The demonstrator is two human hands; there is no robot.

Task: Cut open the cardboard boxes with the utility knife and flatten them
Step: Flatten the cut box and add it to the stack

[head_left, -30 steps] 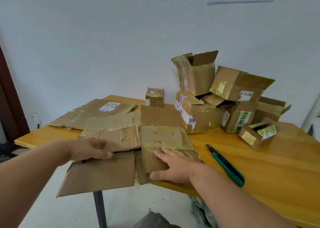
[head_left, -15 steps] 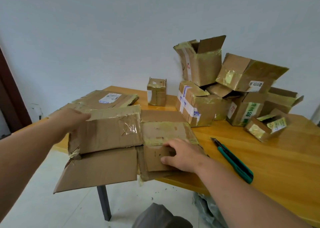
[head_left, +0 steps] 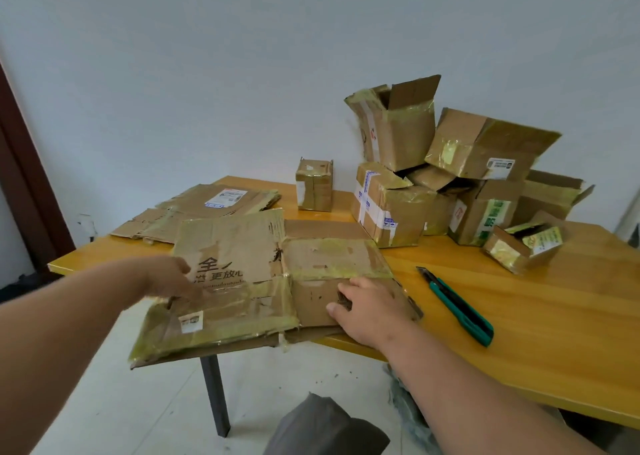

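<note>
A cut-open cardboard box point(head_left: 242, 281) lies spread on the near left corner of the yellow table point(head_left: 519, 316), its taped left part hanging past the table edge. My left hand point(head_left: 173, 278) presses on its folded-over printed panel, blurred by motion. Over on the box's right panel, my right hand point(head_left: 363, 305) rests with fingers curled at a small flap. The green utility knife point(head_left: 457, 305) lies on the table just right of the box, untouched.
A pile of several taped boxes point(head_left: 450, 177) stands at the back right against the wall. One small box point(head_left: 314, 186) stands alone behind. Flattened cardboard point(head_left: 207, 208) lies at the back left. A table leg point(head_left: 214, 392) and floor show below.
My left hand has folded the box's left panel over to the right and down, so its printed side now faces up. My right hand stays on the right panel.
</note>
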